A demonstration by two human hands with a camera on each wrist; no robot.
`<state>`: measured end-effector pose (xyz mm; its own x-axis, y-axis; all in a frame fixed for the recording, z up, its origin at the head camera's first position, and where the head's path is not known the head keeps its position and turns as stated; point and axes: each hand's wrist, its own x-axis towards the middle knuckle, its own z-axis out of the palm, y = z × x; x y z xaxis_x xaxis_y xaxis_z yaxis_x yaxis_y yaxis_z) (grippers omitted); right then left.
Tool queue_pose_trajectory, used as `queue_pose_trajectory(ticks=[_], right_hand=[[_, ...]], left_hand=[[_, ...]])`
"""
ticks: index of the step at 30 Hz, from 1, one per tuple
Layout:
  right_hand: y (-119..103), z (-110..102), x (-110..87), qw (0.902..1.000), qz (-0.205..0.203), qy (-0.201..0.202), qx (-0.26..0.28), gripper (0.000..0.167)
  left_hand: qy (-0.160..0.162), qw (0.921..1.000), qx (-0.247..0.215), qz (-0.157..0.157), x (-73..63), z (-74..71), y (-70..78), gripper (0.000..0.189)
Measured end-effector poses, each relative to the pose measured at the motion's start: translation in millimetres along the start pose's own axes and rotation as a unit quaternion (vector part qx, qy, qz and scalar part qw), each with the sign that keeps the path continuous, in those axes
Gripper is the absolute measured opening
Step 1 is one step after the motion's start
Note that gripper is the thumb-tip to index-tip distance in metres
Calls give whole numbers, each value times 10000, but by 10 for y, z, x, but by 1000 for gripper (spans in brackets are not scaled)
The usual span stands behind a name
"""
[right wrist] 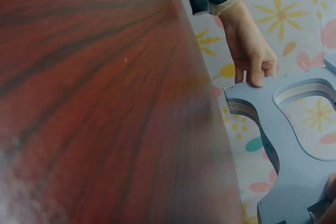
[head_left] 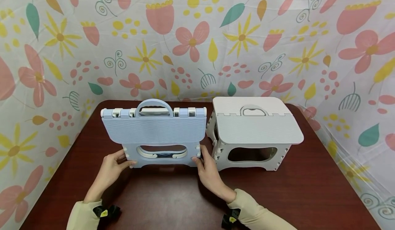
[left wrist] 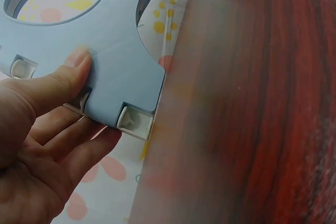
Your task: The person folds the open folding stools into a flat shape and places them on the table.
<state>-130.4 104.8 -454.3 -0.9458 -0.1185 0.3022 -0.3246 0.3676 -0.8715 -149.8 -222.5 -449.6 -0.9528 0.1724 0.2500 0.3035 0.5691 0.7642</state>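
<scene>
A light blue folding step stool [head_left: 154, 130] stands at the left of the table, held by its lower leg panel from both sides. One half of its top slopes down at the front, and the carrying handle [head_left: 154, 103] sticks up along the fold. My left hand [head_left: 109, 170] pinches the left edge of the leg panel, thumb [left wrist: 79, 61] on the front face and fingers behind the edge. On the opposite edge my right hand [head_left: 211, 175] grips the panel, thumb in front. The right wrist view catches little of that hand, at its lower right border.
Close to the right of the blue stool, a whitish folding step stool [head_left: 259, 130] stands unfolded with its top flat. Both are on a dark red-brown wooden table [head_left: 166, 199]. A flower-patterned sheet [head_left: 191, 44] hangs behind and along the sides of the table.
</scene>
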Motion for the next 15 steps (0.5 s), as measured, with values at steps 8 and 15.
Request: queue_pose_trajectory(ticks=[8,15], right_hand=[[11,-7,5,10000,-52,19,19,35],[12,-11,1,9998,-58,64,-160,34]], left_hand=[[-49,9996,1,-269,0,-25,33,46],[30,9996,-17,-294,-17,-28,50,45]])
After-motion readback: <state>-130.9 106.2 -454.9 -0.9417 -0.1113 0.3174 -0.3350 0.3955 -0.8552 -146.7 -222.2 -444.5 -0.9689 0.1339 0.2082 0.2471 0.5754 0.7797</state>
